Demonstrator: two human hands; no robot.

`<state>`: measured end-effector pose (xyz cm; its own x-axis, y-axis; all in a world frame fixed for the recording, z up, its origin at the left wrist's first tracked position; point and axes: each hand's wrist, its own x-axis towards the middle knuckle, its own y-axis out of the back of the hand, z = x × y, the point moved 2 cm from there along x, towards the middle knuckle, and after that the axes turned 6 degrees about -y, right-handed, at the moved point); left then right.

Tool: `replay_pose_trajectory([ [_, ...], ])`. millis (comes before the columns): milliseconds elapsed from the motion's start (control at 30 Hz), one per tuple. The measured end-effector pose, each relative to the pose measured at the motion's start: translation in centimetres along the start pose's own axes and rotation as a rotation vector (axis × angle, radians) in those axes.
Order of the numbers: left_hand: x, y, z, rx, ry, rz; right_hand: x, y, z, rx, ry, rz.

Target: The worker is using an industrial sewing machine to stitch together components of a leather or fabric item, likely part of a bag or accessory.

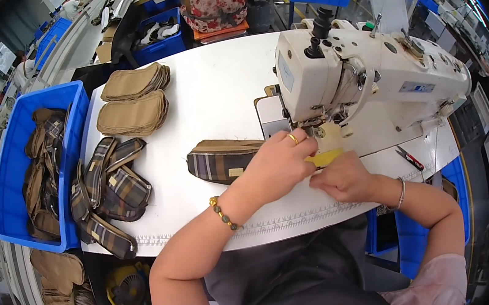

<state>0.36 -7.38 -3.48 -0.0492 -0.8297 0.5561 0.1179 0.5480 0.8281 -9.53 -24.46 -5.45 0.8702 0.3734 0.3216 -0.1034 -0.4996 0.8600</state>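
A long plaid fabric pouch piece (pixel 218 163), tan along its far edge and with a small beige label, lies on the white table. Its right end runs under my left hand (pixel 282 165), whose curled fingers grip it close to the needle area of the sewing machine (pixel 324 74). Just right of those fingers a yellow piece of material (pixel 324 158) shows between my two hands. My right hand (pixel 345 179) is closed in a pinch at the near edge of this yellow piece. The needle itself and the pouch's right end are hidden behind my fingers.
Two stacks of tan fabric pieces (pixel 133 114) and a heap of plaid pouches (pixel 117 191) lie left on the table (pixel 204 83). A blue bin (pixel 70 234) of pouches stands beside it. Red-handled snips (pixel 409 158) lie right of my right hand. Another person sits ahead.
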Motion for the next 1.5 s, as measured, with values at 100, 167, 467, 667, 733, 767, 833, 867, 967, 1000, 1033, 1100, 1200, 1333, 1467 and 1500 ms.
replay_pose_trajectory([
  [100,0.2,-0.9,0.9,-0.205,-0.051,0.052,-1.5,1.1,-0.6,0.122,-0.048,-0.107],
  [167,0.0,-0.9,0.9,-0.27,-0.006,-0.046,-1.8,1.7,-0.1,0.139,-0.152,-0.184],
  [467,-1.0,0.2,-2.9,-0.113,0.46,-0.052,2.8,1.0,3.2,-0.129,-0.319,0.04],
  [667,-1.0,-1.6,-3.4,-0.137,0.628,0.081,3.3,-1.2,4.1,-0.077,-0.461,0.264],
  [733,-0.8,-2.1,-3.3,-0.111,0.653,0.121,3.6,-2.1,4.0,0.234,-0.638,0.306],
  [767,-0.7,-2.3,-3.4,-0.122,0.655,0.125,3.6,-2.6,4.2,0.555,-0.803,0.352],
  [833,-0.8,-2.6,-3.6,-0.114,0.667,0.119,4.0,-2.4,3.5,0.512,-0.854,0.333],
  [867,-0.9,-2.8,-3.7,-0.122,0.675,0.121,4.1,-2.1,3.3,0.472,-0.898,0.324],
  [967,-0.9,-3.3,-4.0,-0.163,0.69,0.15,4.1,-1.9,3.5,0.262,-1.009,0.189],
  [1000,-0.9,-3.3,-3.9,-0.169,0.688,0.169,4.3,-1.9,3.3,0.262,-1.01,0.179],
  [1033,-0.9,-3.3,-3.9,-0.176,0.685,0.188,4.5,-1.8,3.0,0.281,-1.003,0.214],
  [1100,-1.0,-3.5,-3.9,-0.208,0.702,0.216,4.6,-1.8,2.7,0.301,-0.998,0.24],
  [1200,-1.1,-3.6,-3.9,-0.245,0.725,0.25,4.5,-1.9,2.8,0.324,-0.954,0.276],
  [1333,-1.1,-3.7,-3.8,-0.209,0.723,0.273,4.4,-2.0,3.1,0.326,-0.921,0.286],
  [1467,-1.0,-3.8,-3.7,-0.191,0.726,0.299,4.3,-2.0,3.3,0.312,-0.888,0.29],
  [1500,-1.1,-3.9,-3.7,-0.197,0.732,0.299,4.3,-2.0,3.3,0.312,-0.887,0.288],
])
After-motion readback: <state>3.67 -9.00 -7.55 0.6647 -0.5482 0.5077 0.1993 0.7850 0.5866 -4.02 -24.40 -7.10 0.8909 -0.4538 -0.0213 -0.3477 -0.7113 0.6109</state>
